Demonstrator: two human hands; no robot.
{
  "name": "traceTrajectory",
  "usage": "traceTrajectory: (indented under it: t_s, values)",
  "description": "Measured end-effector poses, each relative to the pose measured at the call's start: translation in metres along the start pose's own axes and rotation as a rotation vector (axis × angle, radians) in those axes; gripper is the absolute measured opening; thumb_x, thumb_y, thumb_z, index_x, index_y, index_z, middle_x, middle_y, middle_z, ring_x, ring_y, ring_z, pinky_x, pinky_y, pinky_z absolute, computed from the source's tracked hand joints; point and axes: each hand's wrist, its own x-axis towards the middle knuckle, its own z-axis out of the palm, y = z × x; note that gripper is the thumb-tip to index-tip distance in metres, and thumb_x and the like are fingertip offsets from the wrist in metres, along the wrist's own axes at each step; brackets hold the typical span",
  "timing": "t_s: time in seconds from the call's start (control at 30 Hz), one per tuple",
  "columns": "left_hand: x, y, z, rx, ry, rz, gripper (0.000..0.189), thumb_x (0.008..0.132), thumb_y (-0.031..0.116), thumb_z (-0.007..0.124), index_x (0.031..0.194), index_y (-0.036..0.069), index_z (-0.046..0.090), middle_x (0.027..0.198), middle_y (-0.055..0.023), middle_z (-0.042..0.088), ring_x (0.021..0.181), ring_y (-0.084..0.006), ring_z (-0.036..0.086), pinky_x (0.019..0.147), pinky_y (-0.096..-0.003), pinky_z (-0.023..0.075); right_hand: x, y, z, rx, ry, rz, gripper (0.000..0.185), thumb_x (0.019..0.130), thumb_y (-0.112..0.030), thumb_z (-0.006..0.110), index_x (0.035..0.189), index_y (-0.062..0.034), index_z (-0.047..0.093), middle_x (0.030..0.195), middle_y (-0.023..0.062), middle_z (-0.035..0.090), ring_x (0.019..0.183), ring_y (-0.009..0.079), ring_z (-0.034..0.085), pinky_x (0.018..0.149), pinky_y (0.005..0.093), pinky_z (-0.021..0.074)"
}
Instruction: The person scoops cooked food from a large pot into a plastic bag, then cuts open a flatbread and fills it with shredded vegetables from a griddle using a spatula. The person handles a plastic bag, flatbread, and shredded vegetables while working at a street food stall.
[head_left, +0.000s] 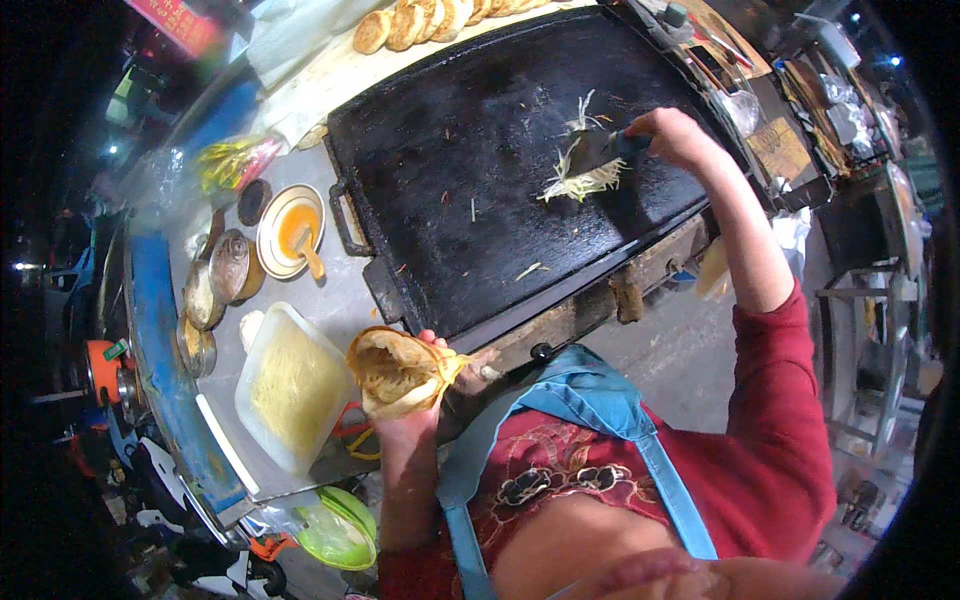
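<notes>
My left hand (411, 424) holds a split flatbread (397, 371) in front of the griddle's near left corner. The bread's pocket gapes toward me, and a yellow, egg-like layer hangs over its right edge. Over the right half of the black griddle (450, 135), my right hand (675, 139) grips the dark handle (634, 144) of a flat tool, probably a spatula. Its blade is hard to make out against the griddle. Pale vegetable shreds (589, 180) lie beside it, and a smaller tuft (582, 116) lies farther back.
Left of the griddle stand a bowl of orange sauce (295, 225) with a brush, several round tins (234, 262) and a plastic tub of pale shreds (289, 390). Browned flatbreads (405, 26) line the back board. A metal handle (346, 217) juts from the griddle's left side.
</notes>
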Motion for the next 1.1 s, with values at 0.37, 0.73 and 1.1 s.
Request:
traceTrajectory:
  t_s: [0.37, 0.73, 1.1]
  values:
    - [0.009, -0.004, 0.012, -0.023, -0.047, -0.135, 0.052, 0.084, 0.052, 0.046, 0.111, 0.009, 0.059, 0.111, -0.0218, 0.057, 0.103, -0.0375, 0.053, 0.095, -0.0505, 0.0385, -0.009, -0.01, 0.038, -0.04, 0.061, 0.118, 0.026, 0.071, -0.01, 0.061, 0.096, -0.0013, 0.064, 0.087, 0.0236, 0.063, 0.087, 0.0366, 0.062, 0.077, 0.0425, 0.0496]
    - [0.007, 0.001, -0.003, -0.028, 0.126, -0.095, 0.055, 0.084, 0.053, 0.045, 0.114, 0.008, 0.056, 0.108, -0.022, 0.058, 0.1, -0.037, 0.055, 0.094, -0.0504, 0.0406, -0.13, 0.045, 0.01, 0.188, 0.071, 0.291, 0.042, 0.063, -0.004, 0.064, 0.105, -0.0015, 0.063, 0.099, 0.0185, 0.064, 0.094, 0.0324, 0.061, 0.083, 0.0387, 0.0474]
    - [0.009, 0.002, -0.005, -0.017, -0.013, -0.128, 0.059, 0.084, 0.054, 0.043, 0.117, 0.007, 0.055, 0.113, -0.0222, 0.056, 0.104, -0.0373, 0.053, 0.097, -0.0507, 0.0375, -0.054, -0.014, -0.006, 0.027, 0.116, 0.119, 0.045, 0.068, -0.003, 0.067, 0.113, -0.0036, 0.06, 0.106, 0.0171, 0.061, 0.102, 0.0296, 0.058, 0.089, 0.0353, 0.0456]
